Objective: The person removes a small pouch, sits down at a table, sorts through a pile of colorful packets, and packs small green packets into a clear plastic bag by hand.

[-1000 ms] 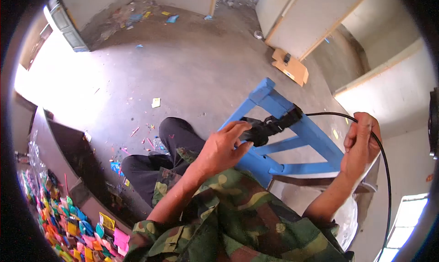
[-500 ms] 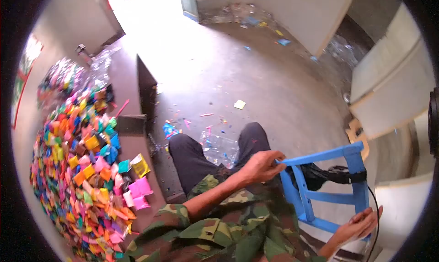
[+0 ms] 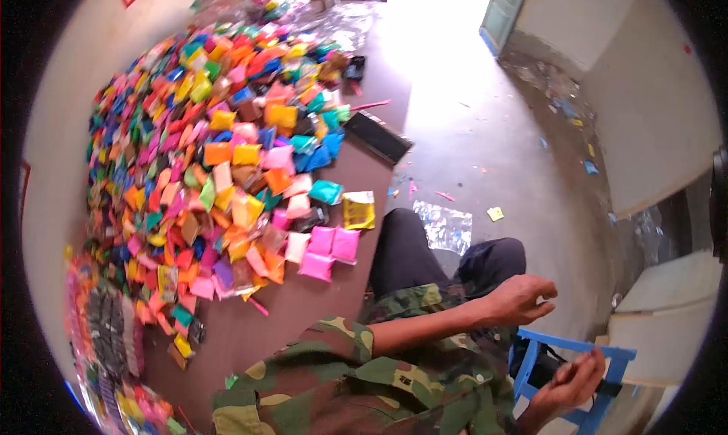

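My left hand [image 3: 519, 300] is held out over my lap, thumb and fingers apart, with nothing in it. Lower right, my right hand [image 3: 572, 383] is raised in front of a blue wooden chair frame [image 3: 580, 342], its fingers loosely bent; I see no object in it. Whether it touches the frame I cannot tell. A black strap is wrapped around the frame's right post, and dark material hangs inside the frame, partly hidden by the hand. The left hand is apart from the frame's top bar.
On the brown table [image 3: 345, 298] to my left lies a big heap of small colourful packets [image 3: 246, 154], with pink packets [image 3: 322, 241] near the edge. A dark open box [image 3: 378, 138] stands at the table's edge. Clear plastic [image 3: 444, 226] and scraps lie on the floor.
My view has turned left towards the table. The left hand has let go of the blue frame's top bar and is apart from it. The right hand's fingers are more bent.
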